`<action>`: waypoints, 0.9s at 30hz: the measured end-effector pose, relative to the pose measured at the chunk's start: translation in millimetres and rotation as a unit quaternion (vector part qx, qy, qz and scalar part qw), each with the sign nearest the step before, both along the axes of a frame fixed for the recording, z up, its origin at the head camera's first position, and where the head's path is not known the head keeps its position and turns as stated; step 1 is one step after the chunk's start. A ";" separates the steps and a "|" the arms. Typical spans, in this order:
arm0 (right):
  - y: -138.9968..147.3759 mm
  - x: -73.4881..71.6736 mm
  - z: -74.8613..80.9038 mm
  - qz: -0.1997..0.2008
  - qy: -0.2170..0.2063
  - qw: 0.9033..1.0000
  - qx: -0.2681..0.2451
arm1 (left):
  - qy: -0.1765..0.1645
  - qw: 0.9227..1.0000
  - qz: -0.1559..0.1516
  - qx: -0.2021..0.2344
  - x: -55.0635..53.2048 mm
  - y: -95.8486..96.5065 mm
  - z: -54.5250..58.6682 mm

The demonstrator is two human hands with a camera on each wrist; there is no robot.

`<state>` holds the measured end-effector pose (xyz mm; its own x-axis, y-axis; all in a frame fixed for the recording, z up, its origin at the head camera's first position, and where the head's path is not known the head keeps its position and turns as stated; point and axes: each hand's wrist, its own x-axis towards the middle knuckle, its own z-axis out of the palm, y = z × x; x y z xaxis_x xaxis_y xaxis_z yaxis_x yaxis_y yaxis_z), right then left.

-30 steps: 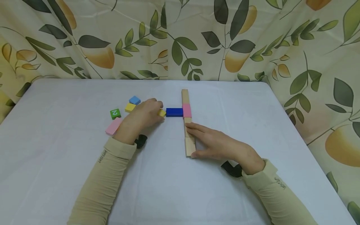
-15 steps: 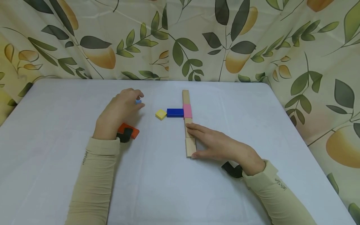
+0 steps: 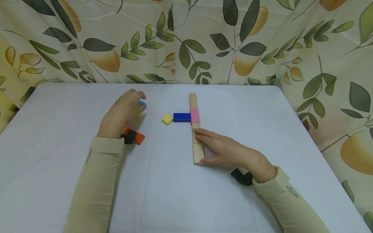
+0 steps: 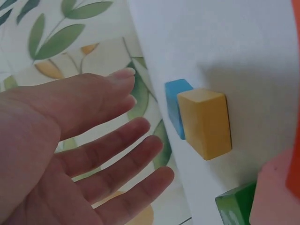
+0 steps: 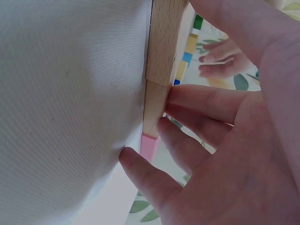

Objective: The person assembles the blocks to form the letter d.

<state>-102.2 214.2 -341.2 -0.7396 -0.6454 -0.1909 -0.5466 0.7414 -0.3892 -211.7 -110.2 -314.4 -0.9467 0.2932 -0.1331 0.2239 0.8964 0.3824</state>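
Note:
My left hand [image 3: 120, 108] hovers over the loose blocks at the left, its fingers apart and holding nothing. Beside it stand a light blue block [image 4: 174, 105] and a yellow block [image 4: 206, 123], partly hidden by the hand in the head view. My right hand [image 3: 224, 147] rests against the near wooden blocks [image 3: 198, 153], fingertips touching their side. These blocks line up with a pink block [image 3: 195, 115] and a far wooden block [image 3: 193, 101]. A dark blue block [image 3: 182, 117] lies crosswise against the pink one, and a yellow square block [image 3: 167, 119] meets its left end cornerwise.
An orange-red block [image 3: 140, 138] lies beside the left wrist, partly covered by a black strap [image 3: 129, 137]. The left wrist view also has a green block [image 4: 236, 206] and a pink block [image 4: 272, 190]. White cloth [image 3: 163, 187] covers the table; a leaf-patterned curtain hangs behind.
My left hand has let go of the yellow square block beside the dark blue one and moved left to the loose blocks. The right hand has stayed in place.

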 end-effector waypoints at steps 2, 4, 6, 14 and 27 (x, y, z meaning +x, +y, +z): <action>0.0 0.5 0.8 -0.003 -0.004 1.000 0.001 | -0.005 1.000 -0.002 -0.009 -4.1 1.0 -0.1; 0.1 1.0 1.3 -0.002 -0.004 1.000 0.002 | -0.016 1.000 -0.003 -0.018 -8.4 2.3 -0.5; 0.2 1.2 1.3 -0.002 -0.005 1.000 0.002 | -0.029 0.999 -0.002 -0.025 -11.9 4.0 -1.0; -0.1 1.6 0.7 -0.005 -0.004 1.000 0.003 | -0.037 0.999 -0.005 -0.036 -18.7 8.4 -4.1; 0.3 2.0 1.4 -0.002 -0.003 1.000 0.002 | -0.021 1.000 -0.005 -0.019 -20.8 12.2 -4.4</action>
<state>-100.2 214.6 -339.7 -0.7412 -0.6416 -0.1972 -0.5414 0.7451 -0.3895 -232.5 -97.9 -318.8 -0.9368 0.2970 -0.1848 0.2175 0.9084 0.3572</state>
